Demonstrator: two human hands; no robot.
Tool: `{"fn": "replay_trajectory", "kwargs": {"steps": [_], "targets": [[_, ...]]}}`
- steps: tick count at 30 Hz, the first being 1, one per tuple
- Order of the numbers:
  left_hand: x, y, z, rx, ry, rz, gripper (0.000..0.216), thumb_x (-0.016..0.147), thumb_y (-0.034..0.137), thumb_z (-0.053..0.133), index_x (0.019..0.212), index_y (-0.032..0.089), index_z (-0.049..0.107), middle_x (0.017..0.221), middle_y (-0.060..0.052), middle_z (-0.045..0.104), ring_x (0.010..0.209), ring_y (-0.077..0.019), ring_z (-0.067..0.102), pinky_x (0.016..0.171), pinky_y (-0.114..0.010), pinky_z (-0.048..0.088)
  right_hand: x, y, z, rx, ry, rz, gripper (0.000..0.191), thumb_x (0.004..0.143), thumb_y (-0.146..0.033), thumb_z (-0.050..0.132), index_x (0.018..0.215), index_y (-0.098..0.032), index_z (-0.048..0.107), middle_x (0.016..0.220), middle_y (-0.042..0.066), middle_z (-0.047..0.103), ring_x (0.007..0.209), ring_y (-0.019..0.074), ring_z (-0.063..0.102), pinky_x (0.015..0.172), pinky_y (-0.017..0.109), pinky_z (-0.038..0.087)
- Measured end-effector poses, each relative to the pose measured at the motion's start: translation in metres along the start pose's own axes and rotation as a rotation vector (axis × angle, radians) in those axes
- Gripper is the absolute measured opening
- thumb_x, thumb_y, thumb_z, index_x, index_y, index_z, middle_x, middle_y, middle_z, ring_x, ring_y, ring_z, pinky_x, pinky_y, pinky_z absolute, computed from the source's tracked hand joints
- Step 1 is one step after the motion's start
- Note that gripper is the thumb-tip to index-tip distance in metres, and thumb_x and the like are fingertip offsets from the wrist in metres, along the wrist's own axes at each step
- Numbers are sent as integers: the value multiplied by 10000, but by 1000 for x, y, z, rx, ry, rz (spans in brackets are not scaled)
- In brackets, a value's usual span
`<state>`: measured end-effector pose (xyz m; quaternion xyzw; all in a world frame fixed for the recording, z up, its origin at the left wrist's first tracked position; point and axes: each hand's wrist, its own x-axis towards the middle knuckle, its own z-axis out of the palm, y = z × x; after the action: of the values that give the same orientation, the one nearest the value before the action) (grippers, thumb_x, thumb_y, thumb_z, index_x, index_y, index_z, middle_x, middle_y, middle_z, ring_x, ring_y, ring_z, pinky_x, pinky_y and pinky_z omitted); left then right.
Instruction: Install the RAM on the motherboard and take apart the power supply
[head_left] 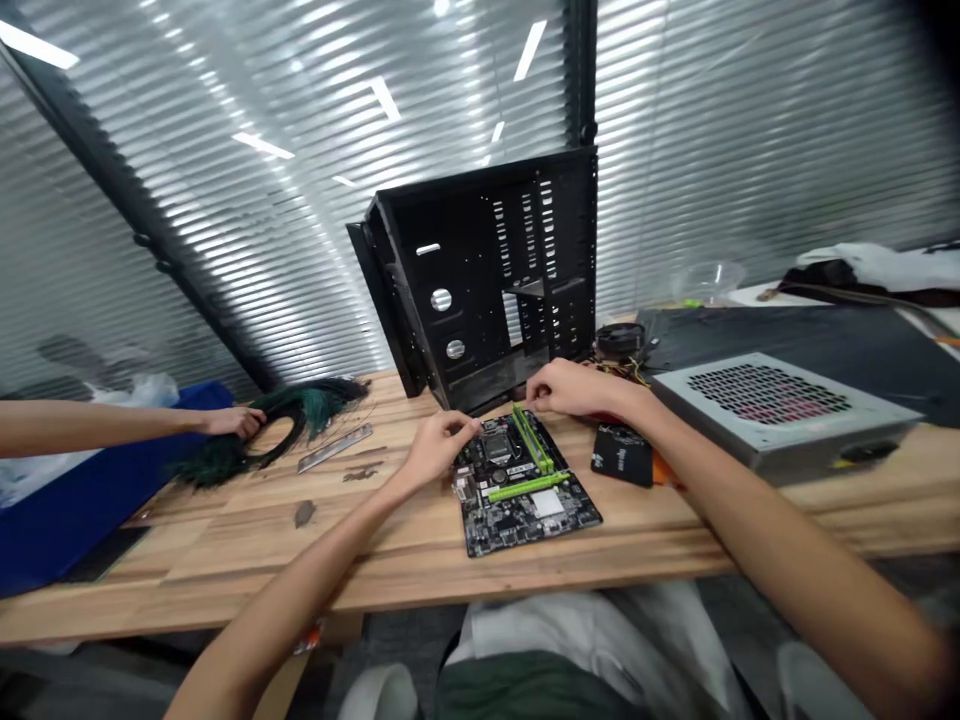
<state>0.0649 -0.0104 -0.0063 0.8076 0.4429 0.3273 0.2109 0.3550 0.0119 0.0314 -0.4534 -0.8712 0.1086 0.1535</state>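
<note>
A black motherboard (517,530) with bright green slots (529,487) lies on the wooden table in front of me. My left hand (441,445) has thumb and forefinger closed at the board's far left corner. At the far right corner, by the end of the long green slot, my right hand (564,386) is closed with its fingertips at the board's edge. Its fingertips are partly hidden. Just beyond both hands stands an open black computer case (480,270). A black packet with orange (622,455) lies beneath my right forearm.
A grey power supply (784,410) sits to the right, near a black fan (621,340) with wires. On the left, another person's hand (236,422) touches a dark green fibrous bundle (315,400). A metal strip (334,447) and a blue bin (112,480) are also there.
</note>
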Motion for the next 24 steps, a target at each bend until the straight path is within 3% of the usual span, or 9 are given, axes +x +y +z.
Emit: {"fn": "replay_trajectory", "kwargs": {"steps": [5,13,20,24], "targets": [[-2,1,0,-11,-43,42,388,966,522,622,980,173,791,979,-61,793,905,-220,700,791,-290,503,-2,1,-1,-113,27,88,222,856,-249,674,1005,-245,838,1012,54,816,888,236,731,713,289,466],[-5,12,-1,46,-107,140,315,983,460,631,1016,190,788,1048,-66,794,972,-222,703,909,-326,511,-2,-6,1,-55,-1,3,325,794,-117,625,1001,-228,848,983,43,822,833,195,733,735,262,478],[-8,21,-11,-33,-367,407,237,996,274,573,1081,196,779,1087,-78,779,1063,-224,680,1007,-369,490,2,-6,7,-33,-40,-49,240,806,-182,673,966,-219,848,938,37,818,796,188,718,693,266,456],[-11,26,-11,-36,-414,501,211,974,235,614,1103,198,776,1097,-95,762,1086,-231,667,1031,-395,490,4,-3,9,-33,-24,-42,235,808,-187,680,965,-233,848,939,37,817,821,193,723,720,263,465]]}}
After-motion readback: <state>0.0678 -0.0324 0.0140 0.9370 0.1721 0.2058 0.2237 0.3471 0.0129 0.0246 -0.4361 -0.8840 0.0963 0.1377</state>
